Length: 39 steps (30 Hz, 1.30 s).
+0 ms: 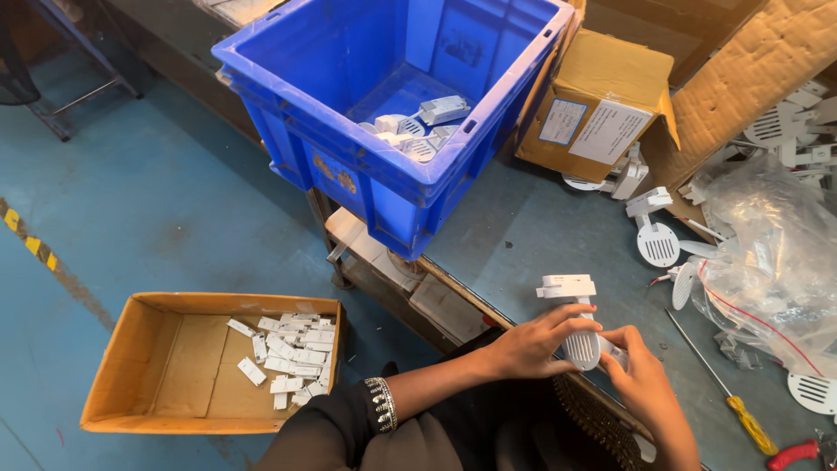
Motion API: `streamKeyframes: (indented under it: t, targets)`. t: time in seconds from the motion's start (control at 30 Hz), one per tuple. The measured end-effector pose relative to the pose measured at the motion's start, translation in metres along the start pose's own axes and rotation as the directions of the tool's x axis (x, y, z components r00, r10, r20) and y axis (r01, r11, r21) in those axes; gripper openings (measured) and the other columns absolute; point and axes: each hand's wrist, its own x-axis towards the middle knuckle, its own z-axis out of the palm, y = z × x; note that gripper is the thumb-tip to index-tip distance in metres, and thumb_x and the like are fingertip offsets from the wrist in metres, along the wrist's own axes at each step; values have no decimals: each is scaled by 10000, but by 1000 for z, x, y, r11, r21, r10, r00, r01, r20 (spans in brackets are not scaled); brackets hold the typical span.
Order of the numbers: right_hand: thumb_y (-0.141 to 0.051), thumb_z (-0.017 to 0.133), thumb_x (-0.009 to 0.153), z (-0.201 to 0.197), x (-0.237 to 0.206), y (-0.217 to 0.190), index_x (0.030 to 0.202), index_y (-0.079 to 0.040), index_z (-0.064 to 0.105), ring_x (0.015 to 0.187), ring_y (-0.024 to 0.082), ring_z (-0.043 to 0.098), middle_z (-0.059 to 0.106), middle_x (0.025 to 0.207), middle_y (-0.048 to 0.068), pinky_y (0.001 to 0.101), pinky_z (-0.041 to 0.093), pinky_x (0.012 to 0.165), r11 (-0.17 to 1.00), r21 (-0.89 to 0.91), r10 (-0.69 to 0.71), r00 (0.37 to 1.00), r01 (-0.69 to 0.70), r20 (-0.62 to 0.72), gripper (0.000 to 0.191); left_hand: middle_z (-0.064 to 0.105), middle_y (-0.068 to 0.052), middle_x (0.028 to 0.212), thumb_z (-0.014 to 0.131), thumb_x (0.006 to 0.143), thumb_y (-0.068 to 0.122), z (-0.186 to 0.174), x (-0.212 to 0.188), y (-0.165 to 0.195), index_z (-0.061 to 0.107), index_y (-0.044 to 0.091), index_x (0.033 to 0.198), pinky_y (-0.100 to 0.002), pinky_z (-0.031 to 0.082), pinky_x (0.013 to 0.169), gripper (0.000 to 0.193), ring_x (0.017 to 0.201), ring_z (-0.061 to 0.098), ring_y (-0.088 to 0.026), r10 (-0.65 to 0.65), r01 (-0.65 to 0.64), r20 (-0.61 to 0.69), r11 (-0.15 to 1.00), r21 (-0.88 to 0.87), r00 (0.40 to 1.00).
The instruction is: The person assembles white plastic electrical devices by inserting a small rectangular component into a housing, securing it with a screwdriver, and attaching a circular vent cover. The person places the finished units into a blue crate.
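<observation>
Hands (pixel 532 344): 2, gripping 1 white fixture (pixel 575 323).

Both hands, the left hand (pixel 532 344) and right hand (pixel 641 379), held a white slotted fitting (pixel 577 327) over the worktop (pixel 523 235), with a blue crate (pixel 384 113) behind and a cardboard tray (pixel 157 366) of white pieces (pixel 292 353) on the floor (pixel 131 201).

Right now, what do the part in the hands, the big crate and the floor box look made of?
The white part looks like matte moulded plastic, with a slotted round face. The blue crate seems rigid plastic, faintly glossy, with a ribbed rim. The floor box looks like plain brown cardboard, with dull, folded flaps.
</observation>
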Motion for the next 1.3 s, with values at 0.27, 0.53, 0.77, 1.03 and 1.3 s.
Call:
streamKeyframes:
  t: [0.27,0.53,0.77,1.03,1.3]
  targets:
    - [-31,696,729,18,7,7,1220,-50,622,1063,400,624,669,1121,175,473,484,950,860,-372,-445,869,348,-216,497,442,-113,1556,814,832,229,11,-1,-10,416,151,1414,-407,560,1095,709,1408,556,-371,21,-19,-31,999,42,999]
    - [-34,652,745,37,35,62,1274,-53,662,1081,359,673,692,1157,173,456,533,949,879,-396,-381,889,265,-252,530,452,-106,1500,809,804,261,25,3,-15,402,171,1466,-404,545,1091,782,1366,562,-353,-43,45,-106,999,12,993]
    - [-69,683,798,39,32,70,1270,-72,694,1022,318,704,716,1122,163,417,561,876,924,-303,-324,898,232,-299,472,454,-91,1505,802,822,284,31,-2,-17,405,183,1451,-401,550,1080,750,1368,562,-348,-56,60,-109,998,33,992]
    - [-249,804,824,41,27,81,1212,-137,724,977,237,717,744,1063,81,363,520,951,924,-362,-272,879,125,-390,412,345,-188,1534,787,780,260,34,5,-5,370,206,1489,-571,465,1142,824,1432,427,-458,-132,155,-170,980,129,977]
    - [-399,762,945,50,25,106,1260,-146,710,1065,193,667,726,1104,41,350,357,983,849,-519,-359,831,102,-424,408,275,-55,1688,667,897,105,36,34,-8,673,281,1321,-517,195,1253,459,1564,195,-279,-86,145,-134,829,540,987]
